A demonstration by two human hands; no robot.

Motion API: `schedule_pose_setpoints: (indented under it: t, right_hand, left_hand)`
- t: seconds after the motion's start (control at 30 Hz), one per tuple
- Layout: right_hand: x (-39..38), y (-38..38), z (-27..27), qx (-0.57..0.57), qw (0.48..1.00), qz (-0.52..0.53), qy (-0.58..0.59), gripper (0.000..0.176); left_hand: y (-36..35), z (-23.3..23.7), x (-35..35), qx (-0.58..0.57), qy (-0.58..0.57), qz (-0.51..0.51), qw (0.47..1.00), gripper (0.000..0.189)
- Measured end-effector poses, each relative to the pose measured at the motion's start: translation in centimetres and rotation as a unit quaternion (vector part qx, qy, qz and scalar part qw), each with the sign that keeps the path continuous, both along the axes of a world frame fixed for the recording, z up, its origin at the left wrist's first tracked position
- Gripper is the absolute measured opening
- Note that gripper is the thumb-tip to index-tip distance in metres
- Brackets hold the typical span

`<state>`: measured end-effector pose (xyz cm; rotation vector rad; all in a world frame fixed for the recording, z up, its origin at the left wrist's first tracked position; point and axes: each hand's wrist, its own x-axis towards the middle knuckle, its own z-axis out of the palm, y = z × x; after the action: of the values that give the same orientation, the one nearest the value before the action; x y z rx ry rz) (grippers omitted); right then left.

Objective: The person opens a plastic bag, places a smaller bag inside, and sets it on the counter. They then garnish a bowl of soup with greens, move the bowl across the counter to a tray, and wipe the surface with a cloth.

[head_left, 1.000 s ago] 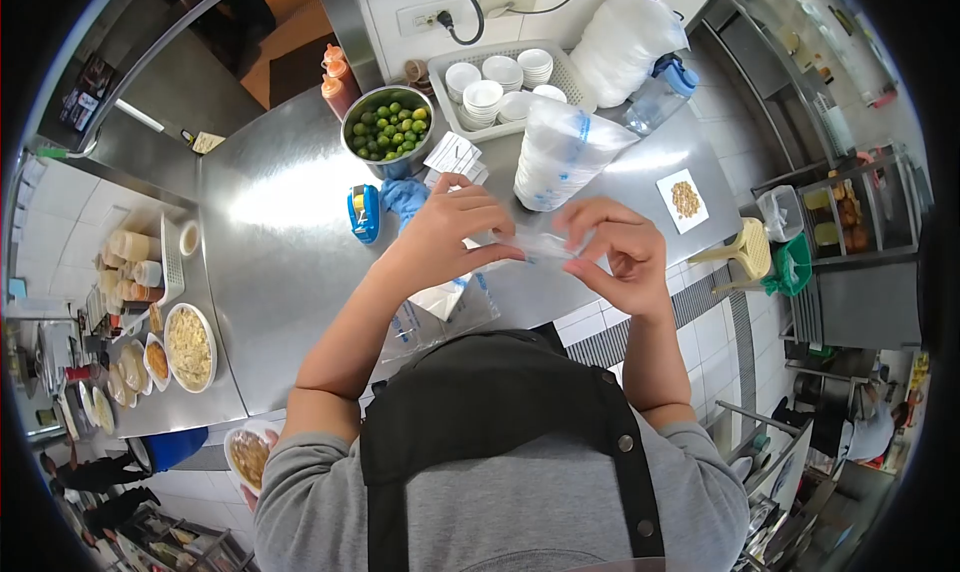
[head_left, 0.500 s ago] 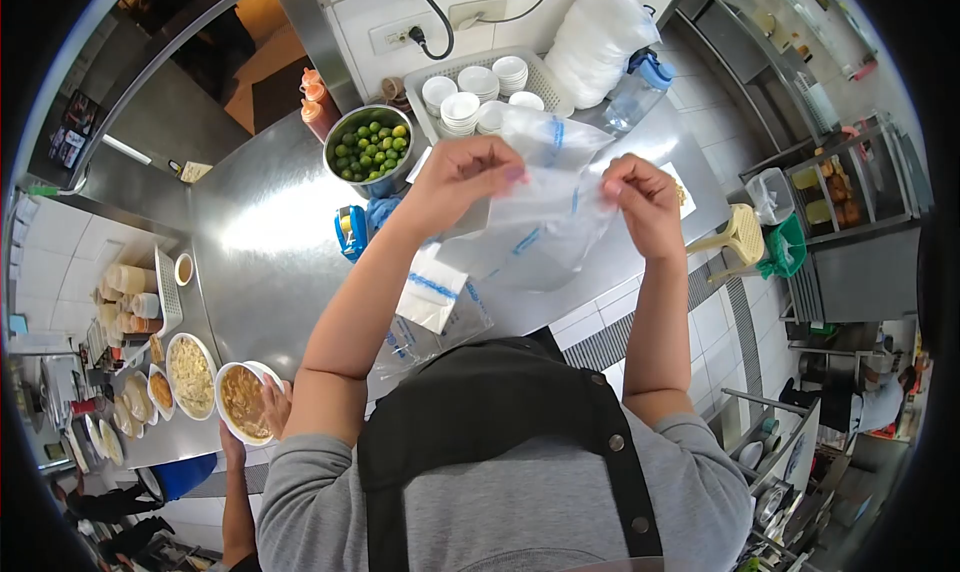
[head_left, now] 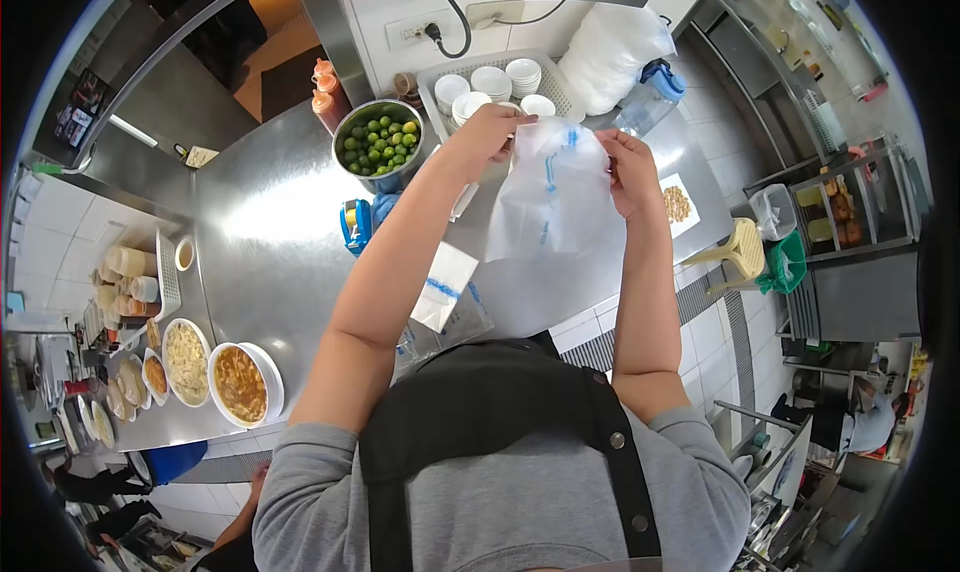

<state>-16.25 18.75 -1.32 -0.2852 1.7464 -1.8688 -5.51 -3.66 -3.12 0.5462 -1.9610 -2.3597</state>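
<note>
A translucent plastic bag (head_left: pixel 552 207) with blue print hangs between my hands over the steel counter. My left hand (head_left: pixel 489 134) pinches one upper corner of it, and my right hand (head_left: pixel 630 170) pinches the opposite upper corner. Below my left forearm lies a folded white packet (head_left: pixel 447 284) with a blue printed stripe, with clear printed plastic (head_left: pixel 468 319) beside it. A blue tape dispenser (head_left: pixel 355 226) stands to the left of that forearm. White paper with small brown pieces (head_left: pixel 677 205) on it lies just right of my right hand.
At the back are a steel bowl of green citrus (head_left: pixel 380 144), orange squeeze bottles (head_left: pixel 328 97) and a rack of stacked white cups (head_left: pixel 490 80). A bowl of brown stew (head_left: pixel 240 384) and a noodle dish (head_left: pixel 187 362) stand front left. A yellow stool (head_left: pixel 742 247) is at right. Another person's arm (head_left: pixel 245 512) shows lower left.
The bag has gone from crumpled and slanted to hanging straight, its top edge spread between my hands. The other person's hands have left the stew bowl, which now sits on the counter.
</note>
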Motion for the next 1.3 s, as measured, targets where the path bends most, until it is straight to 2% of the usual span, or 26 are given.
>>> schedule_pose_setpoints:
  t: [0.03, 0.13, 0.2, 0.23, 0.33, 0.37, 0.43, 0.47, 0.5, 0.6, 0.7, 0.73, 0.83, 0.93, 1.03, 1.17, 1.2, 1.3]
  right_hand:
    - [-0.2, -0.1, -0.8, -0.006, 1.0, -0.007, -0.019, 0.013]
    - [-0.1, -0.7, -3.2, -0.031, 0.997, -0.041, -0.061, 0.023]
    - [0.5, -1.0, -3.8, -0.051, 0.994, -0.072, -0.071, 0.03]
    - [0.9, -0.7, -3.3, -0.021, 0.997, -0.064, -0.046, 0.034]
    - [1.3, 0.7, -3.8, -0.061, 0.996, -0.054, 0.039, 0.037]
    - [1.4, 1.3, -3.9, -0.101, 0.993, -0.05, 0.036, 0.038]
    - [1.8, 1.9, -3.8, -0.18, 0.982, -0.043, 0.029, 0.039]
    - [2.1, 1.9, -3.7, -0.16, 0.985, -0.034, 0.057, 0.041]
    - [2.5, 1.9, -3.5, -0.141, 0.986, -0.027, 0.085, 0.042]
    - [3.4, 1.5, -3.3, -0.094, 0.986, -0.037, 0.136, 0.048]
    - [3.3, 1.0, -4.0, -0.06, 0.978, -0.039, 0.197, 0.051]
    - [3.1, 1.0, -4.7, -0.05, 0.974, -0.036, 0.22, 0.052]
    - [3.0, 1.2, -6.2, -0.066, 0.986, 0.009, 0.155, 0.049]
    - [2.9, 1.7, -5.0, -0.032, 0.967, 0.03, 0.252, 0.047]
    - [3.7, 1.3, -2.5, -0.086, 0.979, 0.03, 0.184, 0.045]
    - [4.2, -0.6, -2.7, -0.017, 0.979, -0.074, 0.191, 0.038]
    - [3.9, -0.5, -3.7, -0.038, 0.98, -0.074, 0.181, 0.037]
    - [2.7, -0.1, -8.1, -0.069, 0.979, -0.055, 0.182, 0.036]
  left_hand:
    - [-0.6, -0.8, -0.4, 0.072, -0.019, -0.021, 0.997, 0.017]
    - [-0.7, -2.5, -1.4, -0.006, -0.069, -0.007, 0.998, 0.012]
    - [0.1, -2.7, -1.0, -0.056, -0.065, 0.021, 0.996, 0.015]
    - [0.7, -2.8, -0.4, -0.079, -0.064, 0.038, 0.994, 0.017]
    - [2.4, -2.8, 1.2, -0.218, 0.145, 0.176, 0.949, 0.021]
    - [2.2, -2.7, 1.9, -0.237, 0.201, 0.155, 0.938, 0.033]
    - [2.8, -0.4, 4.0, -0.19, 0.179, 0.09, 0.961, 0.047]
    - [2.9, 0.3, 4.7, -0.165, 0.167, 0.057, 0.97, 0.054]
    - [2.8, 0.1, 4.8, -0.232, 0.167, 0.042, 0.957, 0.062]
    - [3.8, 0.3, 4.3, -0.259, 0.177, 0.116, 0.942, 0.061]
    - [3.8, -2.8, 2.9, -0.249, 0.159, 0.155, 0.943, 0.067]
    - [4.1, -3.6, 3.0, -0.242, 0.171, 0.155, 0.943, 0.067]
    - [4.7, -5.8, 3.9, -0.226, 0.188, 0.138, 0.946, 0.068]
    - [4.5, -5.2, 4.2, -0.218, 0.2, 0.119, 0.948, 0.069]
    - [4.4, -3.4, 4.3, -0.205, 0.231, 0.144, 0.94, 0.07]
    - [4.4, -3.4, 2.6, -0.222, 0.216, 0.16, 0.937, 0.071]
    - [4.5, -3.7, 2.2, -0.227, 0.209, 0.159, 0.938, 0.071]
    - [5.8, -4.3, 2.5, -0.145, 0.193, 0.165, 0.956, 0.068]
